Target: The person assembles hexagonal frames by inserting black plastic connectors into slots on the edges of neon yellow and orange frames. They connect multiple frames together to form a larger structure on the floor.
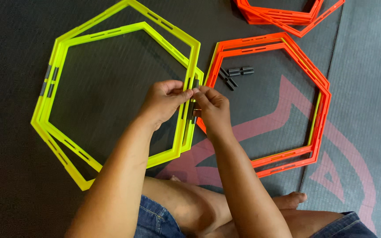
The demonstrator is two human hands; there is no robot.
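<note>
Two yellow hexagons (111, 88) clipped along left edge, both hands (164, 101) (212, 108) pinching dark clip (192, 110) onto right edge; spare clips (237, 72) and orange hexagons (287, 101) untouched.

A dark grey, finely ribbed foam floor mat (18, 185) fills the view — a faded pink-red curved design (283, 103) runs across its right part. A straight seam (327, 94) divides it from a slightly lighter grey mat panel (371, 79) — the light is even and soft.

No packages, labels, signs or screens in view.
</note>
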